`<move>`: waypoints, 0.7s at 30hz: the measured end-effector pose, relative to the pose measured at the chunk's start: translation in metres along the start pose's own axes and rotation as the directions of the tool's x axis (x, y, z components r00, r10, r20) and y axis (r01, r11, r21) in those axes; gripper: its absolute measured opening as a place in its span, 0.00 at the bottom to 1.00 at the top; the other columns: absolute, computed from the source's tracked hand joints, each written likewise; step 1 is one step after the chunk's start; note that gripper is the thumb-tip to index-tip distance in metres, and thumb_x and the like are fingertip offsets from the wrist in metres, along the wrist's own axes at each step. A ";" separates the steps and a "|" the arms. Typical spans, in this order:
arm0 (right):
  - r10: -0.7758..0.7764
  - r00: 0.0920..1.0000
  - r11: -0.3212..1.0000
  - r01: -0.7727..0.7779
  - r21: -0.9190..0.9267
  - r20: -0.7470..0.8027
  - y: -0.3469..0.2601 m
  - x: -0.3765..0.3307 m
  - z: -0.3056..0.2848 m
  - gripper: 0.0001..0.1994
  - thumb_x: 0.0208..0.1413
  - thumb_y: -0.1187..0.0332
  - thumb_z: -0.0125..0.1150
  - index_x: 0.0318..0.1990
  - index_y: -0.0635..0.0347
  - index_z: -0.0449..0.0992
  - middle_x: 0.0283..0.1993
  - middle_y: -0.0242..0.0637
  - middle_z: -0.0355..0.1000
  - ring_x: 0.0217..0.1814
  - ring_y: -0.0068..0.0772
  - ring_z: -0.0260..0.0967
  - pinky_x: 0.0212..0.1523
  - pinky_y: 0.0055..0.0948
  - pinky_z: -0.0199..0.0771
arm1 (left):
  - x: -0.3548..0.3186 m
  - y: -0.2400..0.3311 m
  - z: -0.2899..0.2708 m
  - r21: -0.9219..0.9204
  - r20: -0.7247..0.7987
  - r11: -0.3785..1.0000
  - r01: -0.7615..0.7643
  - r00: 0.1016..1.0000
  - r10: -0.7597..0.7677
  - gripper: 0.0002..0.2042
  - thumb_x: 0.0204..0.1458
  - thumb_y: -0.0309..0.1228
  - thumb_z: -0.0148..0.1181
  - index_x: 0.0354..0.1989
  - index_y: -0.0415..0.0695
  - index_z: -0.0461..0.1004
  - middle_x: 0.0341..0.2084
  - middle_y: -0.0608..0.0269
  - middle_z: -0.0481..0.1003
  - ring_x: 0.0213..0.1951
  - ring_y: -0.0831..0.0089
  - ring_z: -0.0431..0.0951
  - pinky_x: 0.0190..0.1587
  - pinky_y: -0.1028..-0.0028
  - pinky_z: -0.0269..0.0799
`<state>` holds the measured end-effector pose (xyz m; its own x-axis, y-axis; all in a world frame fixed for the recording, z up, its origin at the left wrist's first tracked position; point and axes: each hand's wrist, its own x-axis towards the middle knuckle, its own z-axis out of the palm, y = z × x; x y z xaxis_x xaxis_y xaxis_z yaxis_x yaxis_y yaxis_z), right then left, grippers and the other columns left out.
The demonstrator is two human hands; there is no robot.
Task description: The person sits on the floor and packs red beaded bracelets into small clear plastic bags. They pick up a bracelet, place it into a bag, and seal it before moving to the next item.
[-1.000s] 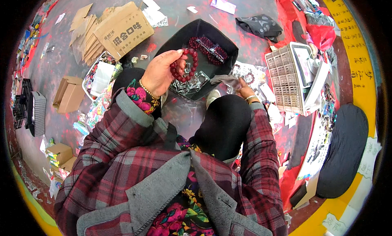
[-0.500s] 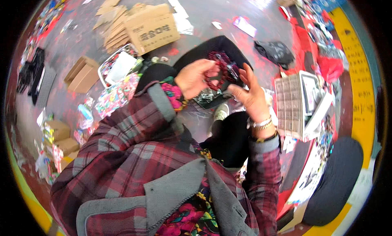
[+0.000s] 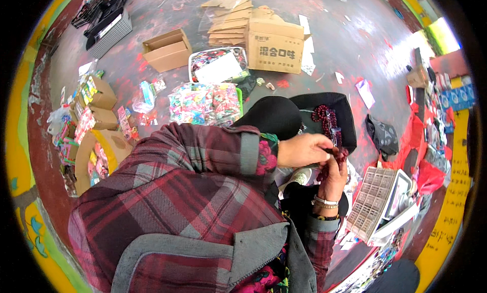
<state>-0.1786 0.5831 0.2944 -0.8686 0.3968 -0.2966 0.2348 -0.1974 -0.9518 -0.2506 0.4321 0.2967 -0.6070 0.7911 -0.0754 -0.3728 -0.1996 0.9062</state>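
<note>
A small string of dark red beads (image 3: 322,174) is held low, just this side of a black fabric bin (image 3: 346,121). My left hand (image 3: 305,150) pinches at its upper end, thumb and fingers together. Closed round the beads from the right is my right hand (image 3: 333,177), its fingers touching the left fingertips. Part of the string is hidden behind the fingers. Inside the bin lie more dark red beads (image 3: 319,112) and shiny clear packets. My black-clad knee (image 3: 274,116) stands beside the bin's left side.
A pale plastic basket (image 3: 373,196) stands tilted at the right, near a black bag (image 3: 381,136). Ahead are a cardboard carton (image 3: 275,45), a filled white tub (image 3: 218,65) and colourful packets (image 3: 203,103). An open carton (image 3: 167,50) sits further left.
My hands have come together; the right one, open before, has closed on the beads. The view has swung left, so the surroundings appear further right and lower.
</note>
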 end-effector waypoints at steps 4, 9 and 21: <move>0.070 0.998 0.994 -0.070 0.088 -0.005 0.006 0.001 -0.009 0.14 0.53 0.71 0.51 0.47 0.65 0.65 0.28 0.32 0.69 0.24 0.19 0.65 0.25 0.17 0.63 | -0.017 0.039 -0.073 0.793 -0.034 0.481 -0.375 0.761 0.648 0.07 0.51 0.29 0.53 0.34 0.39 0.73 0.40 0.58 0.71 0.40 0.69 0.72 0.45 0.73 0.67; 0.114 0.991 0.981 -0.124 0.149 0.077 0.013 0.008 -0.017 0.13 0.55 0.71 0.48 0.47 0.64 0.65 0.30 0.33 0.70 0.25 0.20 0.65 0.26 0.18 0.65 | -0.069 0.041 -0.260 0.753 -0.576 0.656 -0.056 0.426 0.697 0.10 0.46 0.32 0.55 0.23 0.38 0.77 0.32 0.57 0.76 0.34 0.68 0.75 0.39 0.72 0.68; 0.295 0.952 0.955 -0.294 -0.027 0.077 0.028 0.027 -0.005 0.13 0.55 0.69 0.47 0.46 0.63 0.66 0.29 0.34 0.69 0.25 0.22 0.64 0.25 0.20 0.65 | -0.113 -0.139 -0.506 -0.254 -0.940 0.823 0.508 0.070 -0.334 0.14 0.50 0.40 0.49 0.36 0.42 0.71 0.21 0.58 0.73 0.24 0.66 0.77 0.20 0.70 0.72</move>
<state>-0.1933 0.5929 0.2591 -0.7914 0.2506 -0.5576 0.4917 -0.2809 -0.8242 -0.4854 0.0775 -0.0309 -0.5778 -0.4216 -0.6989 -0.7936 0.0904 0.6016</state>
